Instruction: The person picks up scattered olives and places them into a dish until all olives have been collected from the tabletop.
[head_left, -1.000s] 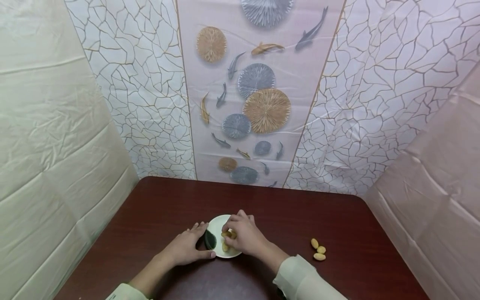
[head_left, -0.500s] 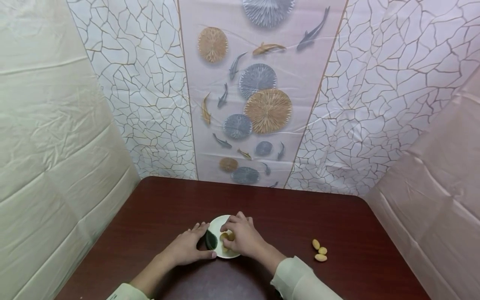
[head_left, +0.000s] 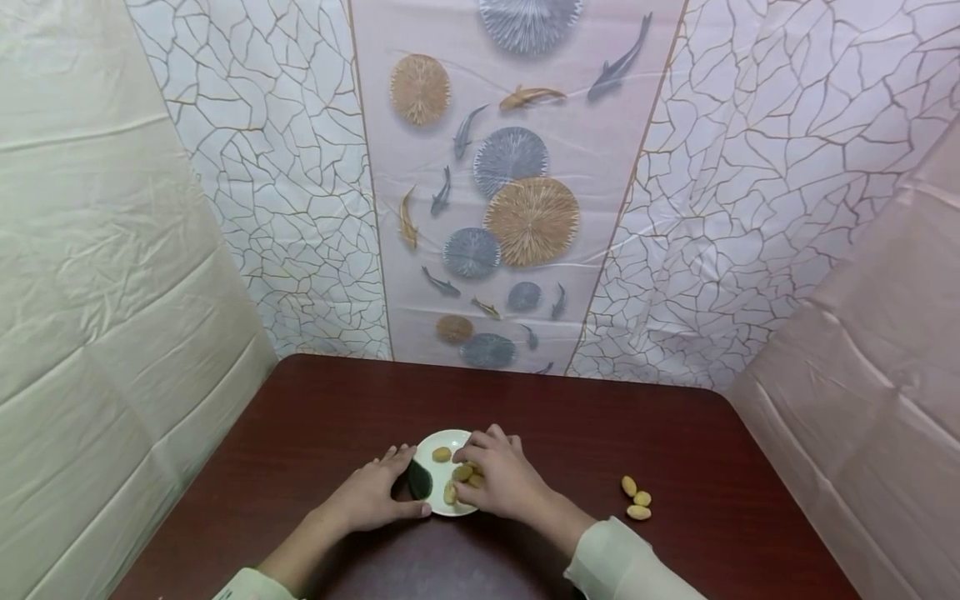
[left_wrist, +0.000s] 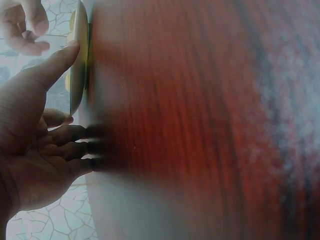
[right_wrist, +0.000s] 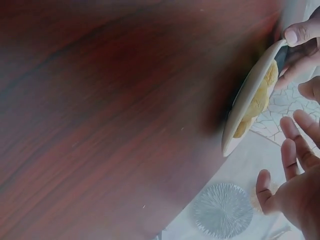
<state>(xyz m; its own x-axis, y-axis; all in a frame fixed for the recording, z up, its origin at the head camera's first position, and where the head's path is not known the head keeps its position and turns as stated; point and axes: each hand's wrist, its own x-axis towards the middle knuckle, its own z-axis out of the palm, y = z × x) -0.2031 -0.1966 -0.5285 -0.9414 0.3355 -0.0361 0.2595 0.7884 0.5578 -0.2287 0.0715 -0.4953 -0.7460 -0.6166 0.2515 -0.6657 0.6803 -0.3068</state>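
A small white plate (head_left: 438, 479) with a dark green patch (head_left: 420, 481) at its left side bears several yellow oval pieces (head_left: 462, 472); one piece (head_left: 442, 454) lies apart near its back edge. My left hand (head_left: 367, 497) rests on the table at the plate's left, thumb touching the near rim and fingers extended toward the far rim. Over the plate's right side is my right hand (head_left: 506, 479), fingers bent loosely above the pieces. The right wrist view shows this hand (right_wrist: 300, 195) spread, nothing between its fingers, apart from the plate (right_wrist: 242, 107).
Three more yellow oval pieces (head_left: 639, 512) lie together on the dark red-brown table (head_left: 570, 425), to the right of my right forearm. Patterned cloth (head_left: 517, 208) hangs behind the table, with pale cloth walls at both sides.
My right hand has shifted a little right and its fingers have parted. The piece near the plate's back edge now shows by itself. My left hand has stayed put.
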